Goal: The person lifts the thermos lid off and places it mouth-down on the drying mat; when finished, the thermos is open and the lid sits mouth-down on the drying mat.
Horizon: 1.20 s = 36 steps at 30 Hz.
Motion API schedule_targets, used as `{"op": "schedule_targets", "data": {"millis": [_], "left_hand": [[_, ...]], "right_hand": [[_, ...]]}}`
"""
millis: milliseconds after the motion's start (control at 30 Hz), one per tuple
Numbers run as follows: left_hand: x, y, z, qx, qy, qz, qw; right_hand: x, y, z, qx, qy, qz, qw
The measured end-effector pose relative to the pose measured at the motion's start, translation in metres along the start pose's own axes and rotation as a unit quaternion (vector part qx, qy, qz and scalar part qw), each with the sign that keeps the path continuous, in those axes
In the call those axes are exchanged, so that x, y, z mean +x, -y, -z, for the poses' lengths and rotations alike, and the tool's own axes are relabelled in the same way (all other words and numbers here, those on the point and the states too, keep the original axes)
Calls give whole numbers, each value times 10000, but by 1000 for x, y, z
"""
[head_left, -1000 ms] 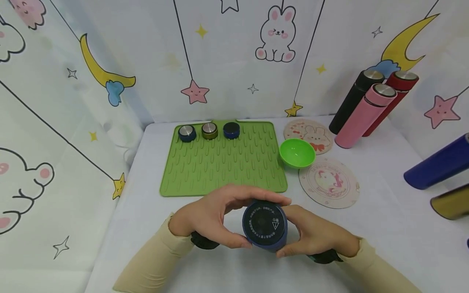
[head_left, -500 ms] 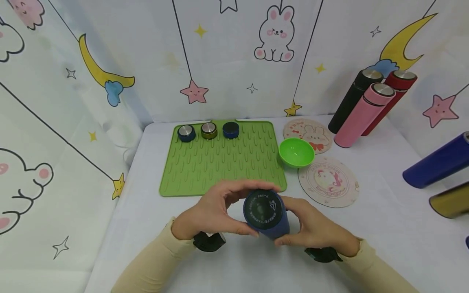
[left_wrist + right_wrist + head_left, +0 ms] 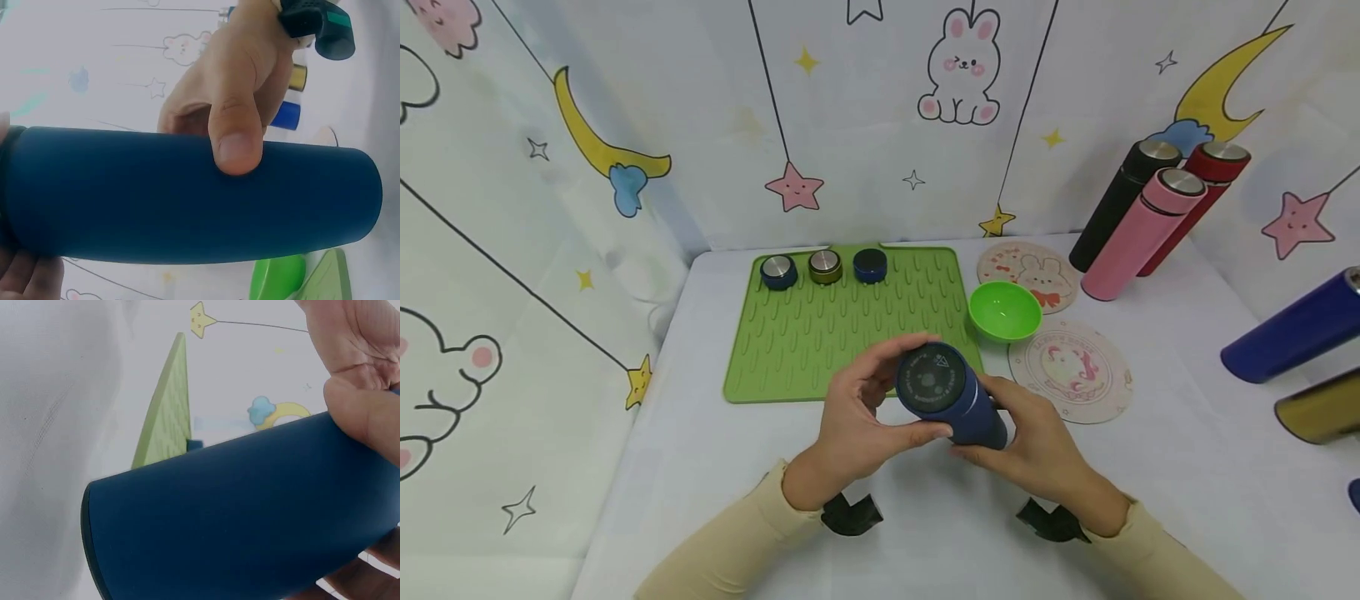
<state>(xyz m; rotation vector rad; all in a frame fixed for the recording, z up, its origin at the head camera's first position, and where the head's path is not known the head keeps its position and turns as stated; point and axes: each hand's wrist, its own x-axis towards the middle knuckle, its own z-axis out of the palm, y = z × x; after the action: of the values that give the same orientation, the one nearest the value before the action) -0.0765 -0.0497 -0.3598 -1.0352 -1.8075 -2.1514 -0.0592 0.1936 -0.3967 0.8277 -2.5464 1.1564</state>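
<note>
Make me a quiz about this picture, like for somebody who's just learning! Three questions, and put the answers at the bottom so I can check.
1. How many bottle lids sit on the green mat?
2. Fill in the colour: the ____ bottle stands in front of the black bottle and the red bottle.
3. True or false: only one hand's grip is on the dark blue thermos bottle.

Key:
1. Three.
2. Pink bottle.
3. False: the left hand's grip and right hand's grip both hold it.
</note>
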Motion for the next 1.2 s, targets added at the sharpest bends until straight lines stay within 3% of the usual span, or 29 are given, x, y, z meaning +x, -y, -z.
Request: {"op": "schedule_targets", "data": {"millis": [133,233,333,467,600,733,833,1033,1200], "left_hand": [[3,-2,3,-208,464,-106,9987],[7,-7,7,-262,1162,-186,9927],[11,-13,14,-244,2006,-264,9790],[15,-21,23,-237,3004,-359,9528],[15,-25,31,-325,3435,-395,9378],[15,-24,33,-332,3410,-498,9382],[14,-21,32,-282,3178,-576,9460],[8,-14,23,-132,2009,-316,9790],[2,-6,13,-9,1061,-168,9942]], "right_hand": [[0,-4,3,484,473,-31,9977],[-1,-6,4,935,1027,8,9903],[-1,-8,5,1280,1552,179,9794],[-1,-8,5,1421,1974,576,9683],[0,-6,5,1578,2206,847,9588],[1,-6,5,1738,2263,985,9533],[2,-7,4,1699,2172,1010,9559],[0,-6,6,1394,1717,430,9743],[-1,-4,3,890,1019,177,9906]]}}
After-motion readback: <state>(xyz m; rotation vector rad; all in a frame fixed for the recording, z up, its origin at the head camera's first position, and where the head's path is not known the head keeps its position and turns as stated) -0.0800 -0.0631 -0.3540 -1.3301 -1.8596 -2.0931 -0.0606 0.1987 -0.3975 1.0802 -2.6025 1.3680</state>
